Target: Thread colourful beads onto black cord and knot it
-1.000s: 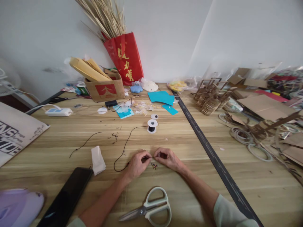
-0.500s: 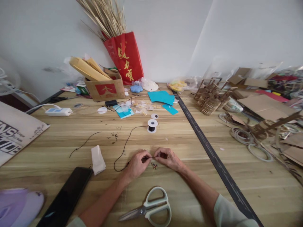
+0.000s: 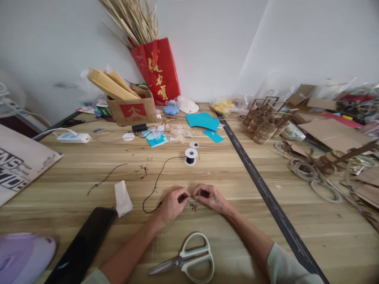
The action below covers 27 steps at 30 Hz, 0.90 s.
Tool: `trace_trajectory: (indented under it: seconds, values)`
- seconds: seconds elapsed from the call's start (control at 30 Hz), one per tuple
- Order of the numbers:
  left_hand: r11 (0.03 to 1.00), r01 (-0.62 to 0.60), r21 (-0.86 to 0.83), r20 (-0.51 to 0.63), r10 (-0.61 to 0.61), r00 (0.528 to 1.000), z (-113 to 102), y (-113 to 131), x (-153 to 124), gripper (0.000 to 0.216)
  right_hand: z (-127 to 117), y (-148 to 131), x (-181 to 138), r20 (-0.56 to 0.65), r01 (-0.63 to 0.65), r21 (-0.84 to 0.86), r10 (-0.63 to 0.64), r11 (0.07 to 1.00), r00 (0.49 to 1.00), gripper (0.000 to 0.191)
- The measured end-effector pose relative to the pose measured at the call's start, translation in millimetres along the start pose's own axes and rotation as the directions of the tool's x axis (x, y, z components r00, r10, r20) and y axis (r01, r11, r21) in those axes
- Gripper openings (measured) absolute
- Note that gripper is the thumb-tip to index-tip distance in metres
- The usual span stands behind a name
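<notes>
My left hand (image 3: 171,204) and my right hand (image 3: 209,196) rest on the wooden table (image 3: 207,236), fingertips pinched and almost touching. Between them runs a thin black cord (image 3: 156,179) that loops left and leads back to a small white spool (image 3: 191,156). The left hand pinches the cord. The right hand pinches its end, and whatever small thing it may hold there is too small to name. A little cluster of small beads (image 3: 193,206) lies on the table just below the fingertips.
Pale green scissors (image 3: 189,260) lie near the front edge, a black phone (image 3: 85,244) and a folded white tissue (image 3: 122,199) to the left. Further back stand a cardboard box (image 3: 132,110), a red bag (image 3: 156,71) and blue paper (image 3: 203,121). Wooden model parts (image 3: 263,118) and cardboard crowd the right.
Both hands hold the same pinched pose on the cord. Only the camera has shifted slightly.
</notes>
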<state>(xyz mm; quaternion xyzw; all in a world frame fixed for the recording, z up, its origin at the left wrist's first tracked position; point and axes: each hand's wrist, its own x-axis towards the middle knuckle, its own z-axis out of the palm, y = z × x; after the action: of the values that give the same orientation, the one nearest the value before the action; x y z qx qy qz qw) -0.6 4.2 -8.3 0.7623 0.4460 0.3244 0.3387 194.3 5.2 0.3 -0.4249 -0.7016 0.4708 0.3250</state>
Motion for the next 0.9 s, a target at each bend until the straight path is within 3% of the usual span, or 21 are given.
trace_trajectory:
  seconds: [0.9]
  values:
    - [0.999,-0.04,0.034,0.016,0.04,0.999,-2.8,5.0,1.0,0.011,0.2,-0.4,0.4,0.005,-0.01,0.009,0.01,1.0,1.0,0.017]
